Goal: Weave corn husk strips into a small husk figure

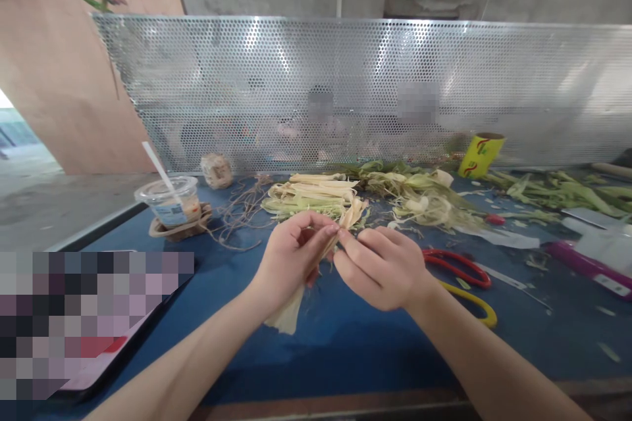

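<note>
A pale strip of corn husk [288, 313] runs through my left hand [296, 253], its wide end hanging below the palm and its gathered end showing above the fingers. My left thumb and fingers are closed round it. My right hand [382, 266] pinches the husk near the left thumb tip, the other fingers curled in. Just beyond my hands lies a stack of dried corn husks [313, 194] on the blue table [340, 368]. Beside my right wrist are scissors with a red handle [459, 266] and a yellow handle [474, 306], partly hidden under the forearm.
A plastic cup with a straw [170, 204] stands left in a cardboard holder, near tangled twine [241, 210]. Loose green husks [419, 194] lie behind. A yellow roll [481, 154] stands at the perforated screen [296, 66]. A purple object [587, 268] lies right, a blurred-out tray left.
</note>
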The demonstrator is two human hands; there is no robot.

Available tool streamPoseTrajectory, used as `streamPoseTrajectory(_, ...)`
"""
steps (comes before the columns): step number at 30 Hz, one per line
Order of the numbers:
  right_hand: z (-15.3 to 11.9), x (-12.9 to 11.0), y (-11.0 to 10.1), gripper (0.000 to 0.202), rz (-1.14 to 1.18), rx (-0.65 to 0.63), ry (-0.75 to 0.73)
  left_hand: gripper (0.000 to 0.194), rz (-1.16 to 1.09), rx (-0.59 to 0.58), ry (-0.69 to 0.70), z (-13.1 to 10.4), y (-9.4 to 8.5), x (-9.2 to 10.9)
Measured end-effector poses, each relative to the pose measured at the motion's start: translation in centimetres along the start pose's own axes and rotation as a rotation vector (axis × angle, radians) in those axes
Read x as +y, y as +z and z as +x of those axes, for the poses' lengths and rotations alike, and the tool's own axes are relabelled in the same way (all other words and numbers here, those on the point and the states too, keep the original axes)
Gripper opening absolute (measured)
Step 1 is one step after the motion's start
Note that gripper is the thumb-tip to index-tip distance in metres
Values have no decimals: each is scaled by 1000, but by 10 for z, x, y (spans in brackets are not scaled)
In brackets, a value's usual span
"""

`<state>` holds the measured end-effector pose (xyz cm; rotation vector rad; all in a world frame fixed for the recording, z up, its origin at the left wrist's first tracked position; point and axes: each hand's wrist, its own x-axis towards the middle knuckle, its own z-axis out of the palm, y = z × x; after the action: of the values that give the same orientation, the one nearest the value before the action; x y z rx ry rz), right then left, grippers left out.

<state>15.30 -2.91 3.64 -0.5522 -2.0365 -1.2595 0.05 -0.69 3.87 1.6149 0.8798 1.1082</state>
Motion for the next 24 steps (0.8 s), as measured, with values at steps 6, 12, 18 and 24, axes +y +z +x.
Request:
streamPoseTrajectory(6, -2, 0, 2, 28, 79, -61, 138, 14, 150, 37, 87, -1, 3, -3)
streamPoseTrajectory(12, -2, 1, 1, 28, 109, -62, 55, 13, 142, 100, 100, 1, 4, -5)
streamPoseTrajectory(18, -5, 2, 2, 28, 293, -182, 193, 15, 94, 65, -5, 2, 2, -3)
streamPoseTrajectory(24, -9, -6, 13, 10, 527, -169, 624, 16, 61, 23, -16, 4, -2, -4)
